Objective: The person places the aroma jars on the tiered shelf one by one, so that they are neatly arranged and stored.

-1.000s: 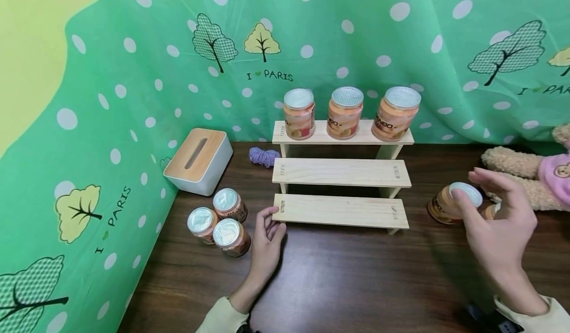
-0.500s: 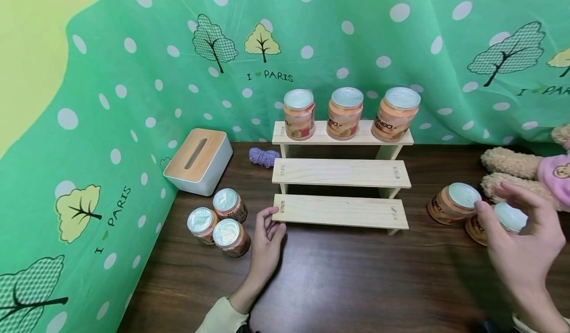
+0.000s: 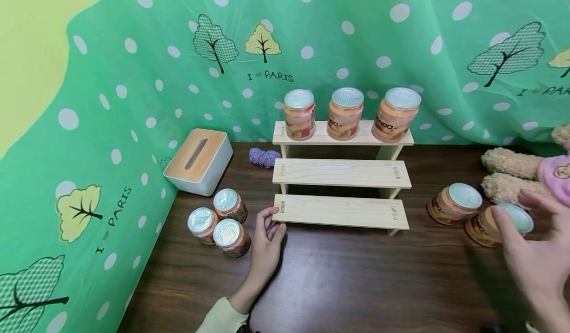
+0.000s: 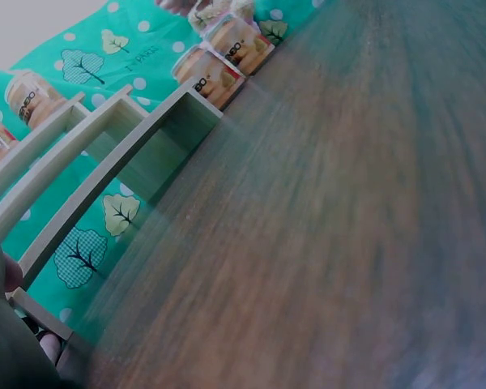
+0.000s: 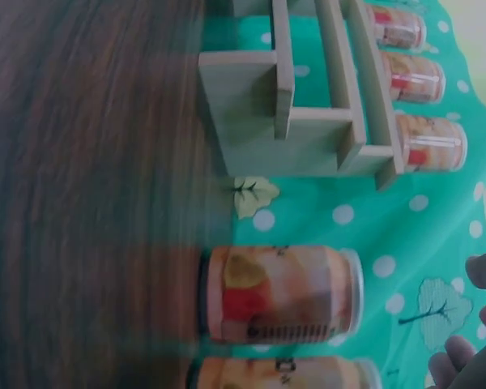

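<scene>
My left hand (image 3: 265, 244) grips the left end of the lowest step of a three-tier wooden shelf (image 3: 340, 210). Over at the right, my right hand (image 3: 536, 259) hovers with thumb and fingers spread beside a lidded jar (image 3: 485, 228) of orange fruit, partly covering its lid. Nothing is held in it. A second such jar (image 3: 450, 207) stands upright just left of that one; both also show in the right wrist view, where the nearer jar (image 5: 279, 296) lies sideways to the camera. Three matching jars (image 3: 345, 118) stand in a row on the top step.
Three more jars (image 3: 229, 234) are grouped left of my left hand. Behind them sit a white tissue box (image 3: 200, 160) with a wooden lid and a purple yarn bundle (image 3: 263, 157). A plush bear (image 3: 512, 162) lies at the right edge. Green cloth (image 3: 249, 46) hangs behind.
My right hand has moved right, away from the inner jar toward the outer one, uncovering more of both. The left hand and shelf stay where they were.
</scene>
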A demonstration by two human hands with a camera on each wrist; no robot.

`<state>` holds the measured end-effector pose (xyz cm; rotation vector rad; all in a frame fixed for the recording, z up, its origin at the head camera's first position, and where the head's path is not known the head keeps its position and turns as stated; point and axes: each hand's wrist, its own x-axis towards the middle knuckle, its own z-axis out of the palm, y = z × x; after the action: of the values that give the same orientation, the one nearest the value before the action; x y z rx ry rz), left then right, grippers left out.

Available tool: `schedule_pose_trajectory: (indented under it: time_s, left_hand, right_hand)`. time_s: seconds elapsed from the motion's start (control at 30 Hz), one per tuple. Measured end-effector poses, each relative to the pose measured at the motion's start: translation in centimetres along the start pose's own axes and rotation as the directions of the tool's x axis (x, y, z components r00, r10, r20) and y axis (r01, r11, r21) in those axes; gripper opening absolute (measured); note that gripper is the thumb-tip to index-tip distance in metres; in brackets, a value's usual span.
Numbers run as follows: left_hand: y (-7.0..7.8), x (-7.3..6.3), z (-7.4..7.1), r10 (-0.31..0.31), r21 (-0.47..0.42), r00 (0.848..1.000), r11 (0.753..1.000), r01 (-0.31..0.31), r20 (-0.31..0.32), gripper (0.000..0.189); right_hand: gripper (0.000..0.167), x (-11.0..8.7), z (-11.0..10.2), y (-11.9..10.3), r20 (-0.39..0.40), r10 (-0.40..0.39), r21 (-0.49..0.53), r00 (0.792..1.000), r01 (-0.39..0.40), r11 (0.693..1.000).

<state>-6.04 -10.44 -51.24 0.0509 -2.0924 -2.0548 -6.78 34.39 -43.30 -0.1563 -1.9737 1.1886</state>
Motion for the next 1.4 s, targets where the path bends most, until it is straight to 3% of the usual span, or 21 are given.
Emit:
schedule_pose_trajectory:
  time_s: [0.1,0.47,0.6,0.93,1.4]
  left_hand:
    - [0.0,0.0,0.0,0.001,0.0,1.0,1.0,-0.001,0.003,0.041]
    - [-0.2,0.0,0.0,0.018,0.008,1.0,1.0,-0.018,-0.002,0.041]
    - [-0.2,0.0,0.0,0.007,0.004,1.0,1.0,-0.007,-0.002,0.041]
    - [-0.1,0.0,0.0,0.008,0.002,1.0,1.0,-0.008,-0.002,0.041]
    - [-0.1,0.1,0.0,-0.002,-0.009,1.0,1.0,0.002,0.002,0.041]
  right_hand:
    - [0.051,-0.2,-0.5,0.5,0.027,0.03,-0.112,0.999,-0.026,0.993]
    - [0.058,-0.2,-1.3,2.5,0.044,0.111,-0.253,0.993,-0.096,0.963]
    - [0.058,-0.4,-1.5,3.1,0.047,0.17,-0.251,0.984,-0.153,0.956]
    - [0.06,-0.7,-1.7,3.9,0.066,0.225,-0.329,0.972,-0.192,0.925]
    - [0.054,-0.8,-1.7,4.4,0.036,0.325,-0.247,0.945,-0.307,0.919]
